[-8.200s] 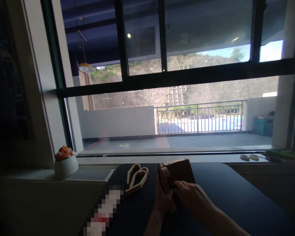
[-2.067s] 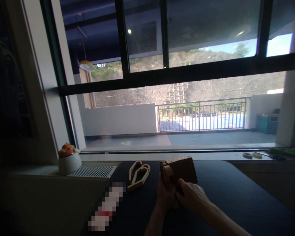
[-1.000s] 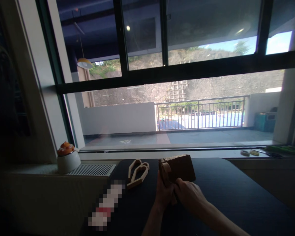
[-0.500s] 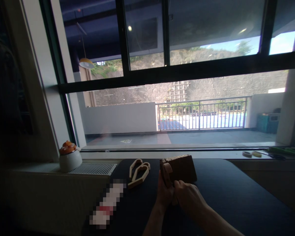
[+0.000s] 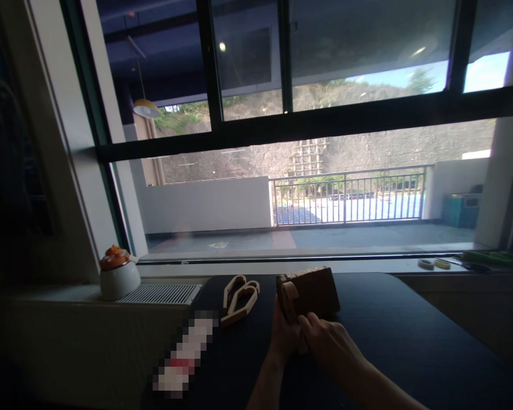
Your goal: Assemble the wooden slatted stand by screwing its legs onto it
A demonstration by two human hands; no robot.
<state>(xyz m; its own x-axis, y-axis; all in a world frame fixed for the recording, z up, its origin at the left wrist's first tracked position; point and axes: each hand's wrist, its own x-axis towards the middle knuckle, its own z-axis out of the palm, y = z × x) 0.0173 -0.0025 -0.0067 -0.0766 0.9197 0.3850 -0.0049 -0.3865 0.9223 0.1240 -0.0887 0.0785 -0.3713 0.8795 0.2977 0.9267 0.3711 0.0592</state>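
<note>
A dark brown, box-like object (image 5: 318, 293) with a ridged top edge sits tilted over the table in front of me. A curved light wooden piece (image 5: 289, 293) lies against its left side. My left hand (image 5: 283, 336) is closed round this piece, its fingers mostly hidden. My right hand (image 5: 325, 333) is closed too, fingers pressed together at the lower end of the curved piece; what is pinched there is too dark to make out. Left of the hands, two bent wooden loops (image 5: 241, 307) lie side by side on the table.
The dark table (image 5: 393, 336) has a rounded far edge by the window sill. A pixelated strip (image 5: 186, 356) lies at left. A white pot with an orange lid (image 5: 118, 276) stands on the vented ledge. Tape rolls (image 5: 434, 264) and a green item (image 5: 496, 259) rest on the sill.
The view has shifted slightly. Both hands stay at the brown object, with my right-hand fingers a little to the left along the curved wooden piece.
</note>
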